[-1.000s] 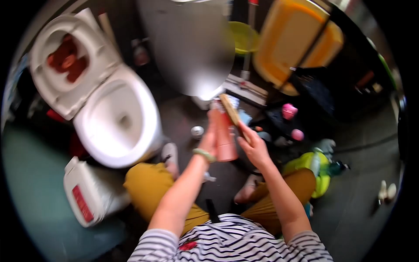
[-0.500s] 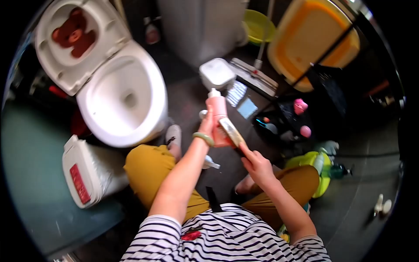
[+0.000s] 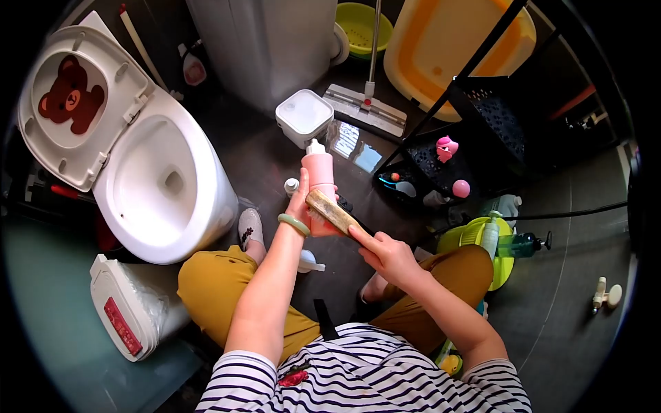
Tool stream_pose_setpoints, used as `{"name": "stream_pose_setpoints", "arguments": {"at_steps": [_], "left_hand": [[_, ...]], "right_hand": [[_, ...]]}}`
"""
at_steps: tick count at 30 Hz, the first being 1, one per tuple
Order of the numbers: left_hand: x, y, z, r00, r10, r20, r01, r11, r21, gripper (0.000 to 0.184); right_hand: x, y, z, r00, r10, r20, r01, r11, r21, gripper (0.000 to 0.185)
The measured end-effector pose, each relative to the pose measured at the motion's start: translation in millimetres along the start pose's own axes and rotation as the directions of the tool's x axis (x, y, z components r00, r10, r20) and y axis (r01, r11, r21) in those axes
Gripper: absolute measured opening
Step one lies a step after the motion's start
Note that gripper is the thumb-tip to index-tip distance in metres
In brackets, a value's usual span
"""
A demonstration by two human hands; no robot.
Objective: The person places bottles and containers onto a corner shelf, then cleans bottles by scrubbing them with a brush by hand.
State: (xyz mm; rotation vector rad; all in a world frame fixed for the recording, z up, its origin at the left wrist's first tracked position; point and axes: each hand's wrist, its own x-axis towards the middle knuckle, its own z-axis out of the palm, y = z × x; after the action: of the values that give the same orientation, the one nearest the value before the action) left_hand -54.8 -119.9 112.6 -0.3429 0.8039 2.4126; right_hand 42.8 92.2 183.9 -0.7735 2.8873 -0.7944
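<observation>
My left hand point(image 3: 301, 204), with a pale green bangle at its wrist, is wrapped round a pink bottle point(image 3: 318, 171) with a white top. The bottle points away from me. My right hand point(image 3: 392, 259) grips the dark handle of a wooden brush point(image 3: 332, 212). The brush head lies across the lower part of the bottle, its bristles facing the bottle. A white square tub point(image 3: 303, 114) stands on the floor just beyond the bottle's top. Beside my left hand is a small white-capped item point(image 3: 291, 185).
An open toilet point(image 3: 162, 186) stands at the left, above a white bin point(image 3: 131, 310). Beyond the tub are a flat mop point(image 3: 365, 110) and a yellow-green basin point(image 3: 363, 29). At the right are a black rack point(image 3: 492, 120) and a green stool point(image 3: 468, 237) with bottles.
The brush has moved from the bottle's side to lie more across its lower part. The bottle now points more nearly straight away from me. The view has shifted, and both hands keep their holds.
</observation>
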Motion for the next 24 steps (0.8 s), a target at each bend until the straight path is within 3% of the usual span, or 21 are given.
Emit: {"name": "stream_pose_setpoints", "arguments": {"at_steps": [2, 3, 6, 8, 10, 11, 12, 14, 15, 16, 18, 20, 22, 24], "left_hand": [[-2.3, -6.5, 9.8, 0.998, 0.016, -0.062, -0.017, 1.0, -0.01, 0.071], [29.0, -24.0, -15.2, 0.999, 0.0, -0.048, -0.008, 0.986, -0.165, 0.06], [12.4, -15.9, -1.1, 0.993, 0.074, 0.092, -0.067, 0.994, -0.084, 0.057], [12.6, -17.3, 0.6, 0.994, 0.107, 0.016, -0.106, 0.992, -0.063, 0.062], [7.2, -12.7, 8.7, 0.989, 0.144, -0.035, -0.146, 0.987, -0.061, 0.064], [4.9, -9.9, 13.5, 0.986, 0.155, -0.058, -0.157, 0.987, -0.044, 0.067], [4.9, -7.3, 16.7, 0.987, 0.153, -0.057, -0.156, 0.986, -0.053, 0.067], [6.2, -2.1, 17.6, 0.983, 0.18, 0.023, -0.176, 0.976, -0.129, 0.069], [18.4, -5.2, 3.2, 0.976, 0.188, 0.111, -0.168, 0.971, -0.169, 0.071], [-10.6, 5.7, 49.2, 0.994, 0.111, 0.013, -0.105, 0.97, -0.217, 0.07], [-1.4, 0.7, 27.4, 0.978, -0.041, 0.204, 0.088, 0.97, -0.228, 0.065], [6.3, -11.1, 32.4, 0.993, 0.041, 0.112, -0.013, 0.97, -0.241, 0.057], [16.1, -15.4, 23.8, 0.981, 0.066, 0.183, -0.032, 0.983, -0.182, 0.056], [7.2, -16.8, 28.6, 0.995, 0.096, 0.001, -0.096, 0.991, -0.096, 0.057]], "right_hand": [[13.8, 7.8, 4.1, 1.0, -0.015, -0.026, 0.013, 0.998, -0.065, 0.052], [30.2, 13.8, 8.2, 0.996, -0.015, -0.092, 0.009, 0.997, -0.073, 0.052], [81.2, 26.3, 16.3, 0.968, -0.02, -0.249, 0.001, 0.997, -0.079, 0.049], [96.0, 23.3, 13.5, 0.982, 0.071, -0.175, -0.082, 0.995, -0.057, 0.047], [99.2, 23.8, 16.8, 0.947, 0.143, -0.288, -0.035, 0.937, 0.348, 0.045], [89.4, 27.3, 11.6, 0.947, 0.283, -0.15, -0.178, 0.855, 0.487, 0.045], [77.6, 25.7, 5.8, 0.948, 0.284, -0.145, -0.183, 0.858, 0.48, 0.045], [46.1, 22.0, -0.4, 0.945, 0.115, -0.307, 0.041, 0.887, 0.46, 0.047], [29.4, 20.9, -7.0, 0.971, 0.062, -0.23, 0.036, 0.917, 0.397, 0.049], [15.7, 18.2, -14.8, 0.989, 0.012, -0.15, 0.039, 0.943, 0.331, 0.05], [6.8, 12.5, -20.7, 1.0, -0.008, -0.016, 0.011, 0.985, 0.174, 0.052], [24.8, 19.7, -19.5, 0.998, 0.011, -0.056, -0.006, 0.997, 0.082, 0.05], [57.5, 32.3, -11.5, 0.99, 0.056, -0.13, -0.06, 0.998, -0.028, 0.047], [85.5, 39.7, -7.4, 0.978, 0.085, -0.192, -0.083, 0.996, 0.023, 0.046]]}}
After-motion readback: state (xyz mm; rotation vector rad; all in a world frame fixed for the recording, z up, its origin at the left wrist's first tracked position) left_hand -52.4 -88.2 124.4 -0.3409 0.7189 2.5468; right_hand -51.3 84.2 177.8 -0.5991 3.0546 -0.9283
